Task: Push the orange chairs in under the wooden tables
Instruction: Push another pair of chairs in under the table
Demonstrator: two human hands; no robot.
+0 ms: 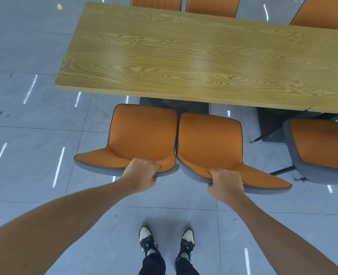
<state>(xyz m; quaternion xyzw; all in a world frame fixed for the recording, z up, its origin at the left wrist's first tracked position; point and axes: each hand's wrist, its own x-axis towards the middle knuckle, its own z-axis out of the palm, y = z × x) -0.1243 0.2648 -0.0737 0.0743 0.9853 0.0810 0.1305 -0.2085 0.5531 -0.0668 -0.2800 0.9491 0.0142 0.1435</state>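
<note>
Just short of the table's (pixel 184 62) near edge, both chairs stand side by side, left hand (pixel 140 171) and right hand (pixel 224 182) each curled tight in a grip on a backrest top; push both evenly, straight forward.

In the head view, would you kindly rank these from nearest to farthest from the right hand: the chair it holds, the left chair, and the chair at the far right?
1. Held chair, in its grip.
2. Left chair, alongside.
3. Far-right chair, across a gap.
</note>
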